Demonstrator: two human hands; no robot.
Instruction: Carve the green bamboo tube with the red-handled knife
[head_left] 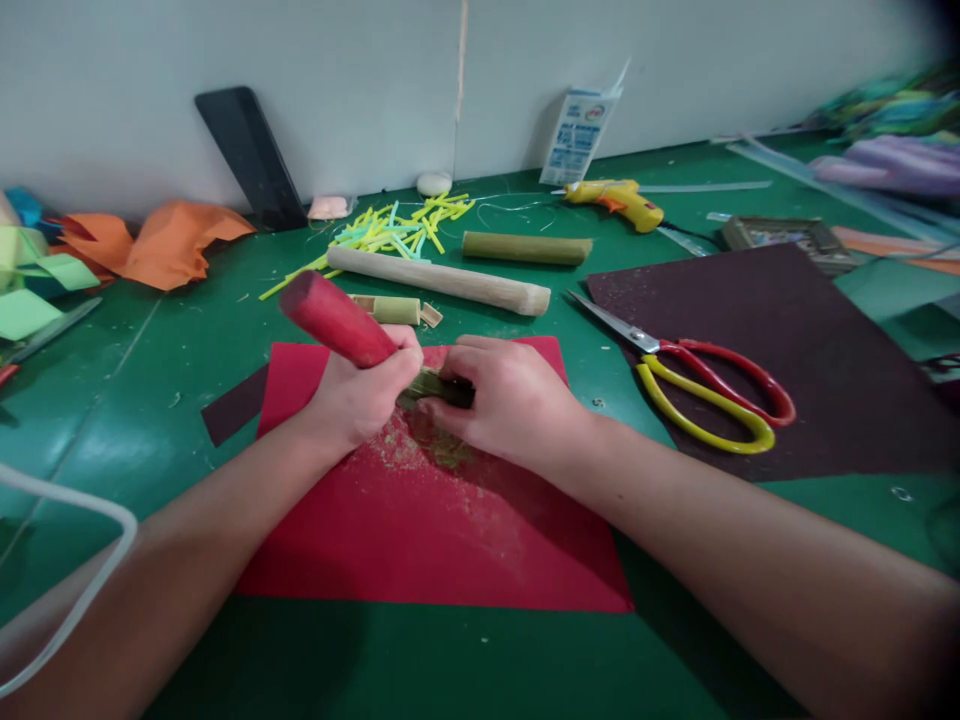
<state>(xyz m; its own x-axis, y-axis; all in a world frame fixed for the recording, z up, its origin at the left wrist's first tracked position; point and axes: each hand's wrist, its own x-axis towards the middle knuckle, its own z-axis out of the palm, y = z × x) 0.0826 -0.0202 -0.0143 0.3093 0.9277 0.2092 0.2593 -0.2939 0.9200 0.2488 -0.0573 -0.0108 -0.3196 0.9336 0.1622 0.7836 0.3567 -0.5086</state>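
My left hand [364, 395] is closed around a thick red handle [341, 318], which slants up and to the left. The working end of that tool is hidden behind my fingers. My right hand [514, 400] grips a short green bamboo piece [426, 386] between thumb and fingers, close beside my left hand. Both hands are low over a red sheet [450, 545]. Fine pale shavings [401, 440] lie scattered on the sheet under the bamboo. Just beyond my hands rests a cut bamboo section [397, 310] with a small chip [431, 315] beside it.
A pale wooden stick [442, 280] and a bamboo tube [527, 249] lie behind. Scissors [697, 385] rest on a dark sheet [840, 400] at right. At the back are a glue gun [619, 203], a carton [577, 135], yellow strips [382, 232] and a leaning phone [251, 155].
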